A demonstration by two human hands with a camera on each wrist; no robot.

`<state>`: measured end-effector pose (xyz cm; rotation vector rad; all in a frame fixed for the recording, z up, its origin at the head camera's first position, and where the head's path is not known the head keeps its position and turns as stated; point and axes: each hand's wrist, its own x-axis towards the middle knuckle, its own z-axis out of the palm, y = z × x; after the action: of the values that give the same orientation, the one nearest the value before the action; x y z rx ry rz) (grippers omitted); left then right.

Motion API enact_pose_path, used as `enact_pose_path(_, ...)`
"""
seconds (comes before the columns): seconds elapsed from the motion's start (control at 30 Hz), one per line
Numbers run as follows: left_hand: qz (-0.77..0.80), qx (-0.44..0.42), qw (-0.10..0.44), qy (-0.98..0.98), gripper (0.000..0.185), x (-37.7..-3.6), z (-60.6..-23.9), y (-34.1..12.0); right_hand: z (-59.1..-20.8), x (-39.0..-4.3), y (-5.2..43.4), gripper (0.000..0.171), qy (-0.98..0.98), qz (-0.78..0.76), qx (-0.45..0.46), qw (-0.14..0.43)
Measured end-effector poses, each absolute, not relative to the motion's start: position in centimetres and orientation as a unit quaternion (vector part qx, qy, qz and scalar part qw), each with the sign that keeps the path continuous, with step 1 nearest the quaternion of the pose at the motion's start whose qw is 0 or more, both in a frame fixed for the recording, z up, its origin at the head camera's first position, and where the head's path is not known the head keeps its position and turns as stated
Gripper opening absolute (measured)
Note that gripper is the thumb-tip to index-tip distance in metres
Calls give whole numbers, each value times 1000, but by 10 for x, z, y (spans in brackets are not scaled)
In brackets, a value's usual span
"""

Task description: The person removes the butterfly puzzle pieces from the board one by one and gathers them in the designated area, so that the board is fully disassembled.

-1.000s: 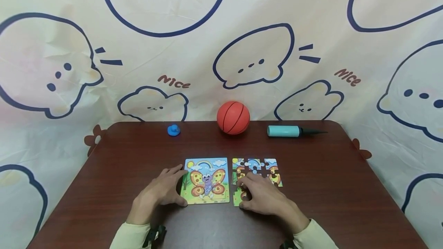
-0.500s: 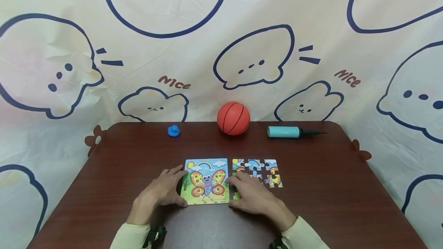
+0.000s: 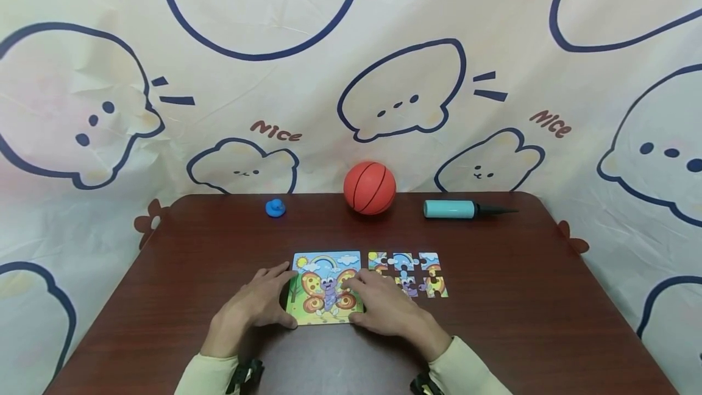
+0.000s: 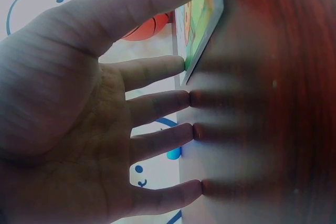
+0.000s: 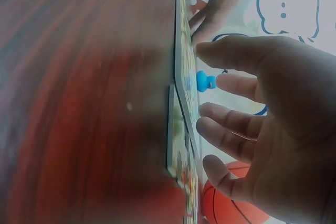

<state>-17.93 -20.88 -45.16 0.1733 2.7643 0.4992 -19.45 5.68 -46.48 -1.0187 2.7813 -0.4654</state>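
Note:
A square butterfly picture board (image 3: 325, 292) lies flat on the brown table. At its left edge, my left hand (image 3: 253, 298) has its thumb near the lower corner and a finger at the side. In the left wrist view, this hand's fingers (image 4: 157, 144) are spread and fairly straight. My right hand (image 3: 388, 305) reaches over the board's right edge; in the right wrist view its fingers (image 5: 231, 121) are loosely bent and hold nothing. Several jigsaw pieces (image 3: 434, 286) lie in loose rows right of the board, the lower left ones hidden by my right hand.
Along the table's (image 3: 241, 230) far edge stand a small blue toy duck (image 3: 275, 208), an orange-red basketball (image 3: 370, 187) and a teal hand pump (image 3: 448, 209) with a black nozzle, lying on its side. A printed cloth (image 3: 307, 90) hangs behind.
My right hand has moved left from over the jigsaw pieces to over the board's right side, uncovering some middle pieces. The left hand and the board have stayed put.

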Motion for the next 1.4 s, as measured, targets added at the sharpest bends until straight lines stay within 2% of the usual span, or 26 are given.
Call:
enact_pose_path(0.23,173,62,163,969,97,-179,-452,-209,-469,-195,45,43,922,-151,-347,75)
enact_pose_path(0.4,165,58,162,971,97,-179,-454,-211,-469,-193,36,41,922,-129,-362,53)
enact_pose_path(0.63,166,56,163,971,97,-179,-455,-211,-472,-190,26,18,922,-110,-370,37)
enact_pose_path(0.7,168,57,163,970,97,-178,-455,-211,-472,-190,24,17,923,-113,-365,40)
enact_pose_path(0.9,169,62,161,970,96,-178,-455,-210,-473,-191,22,31,931,-132,-334,59)
enact_pose_path(1.17,169,58,161,971,95,-179,-454,-209,-472,-192,22,34,934,-154,-313,77)
enact_pose_path(1.4,164,57,163,971,95,-180,-452,-207,-471,-191,20,35,940,-149,-300,64)
